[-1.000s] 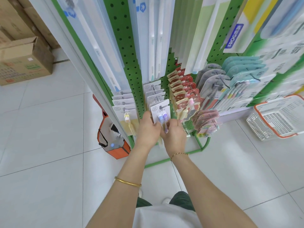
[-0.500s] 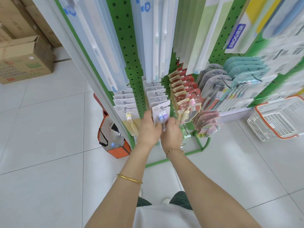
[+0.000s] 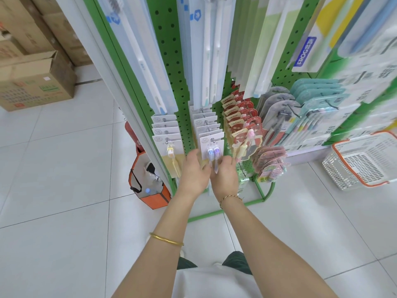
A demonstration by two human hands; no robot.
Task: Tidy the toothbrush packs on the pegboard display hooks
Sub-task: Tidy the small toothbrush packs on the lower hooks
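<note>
A: Floor, left side?
B: Brown cardboard box (image 3: pixel 36 82) on white floor tiles (image 3: pixel 53 233), more cartons stacked behind it. Orange bag (image 3: pixel 148 186) leans at the display's foot.
A: Right side?
B: White basket with an orange rim (image 3: pixel 365 160), standing on the tiles.

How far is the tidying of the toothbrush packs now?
Done: the yellow-brush packs hang in an even row. In hand: left hand and right hand square the purple-brush pack on its hook. Left: the pink packs low on the right look fanned and uneven.

Head-worn view, downward, near pegboard (image 3: pixel 171 67)
</note>
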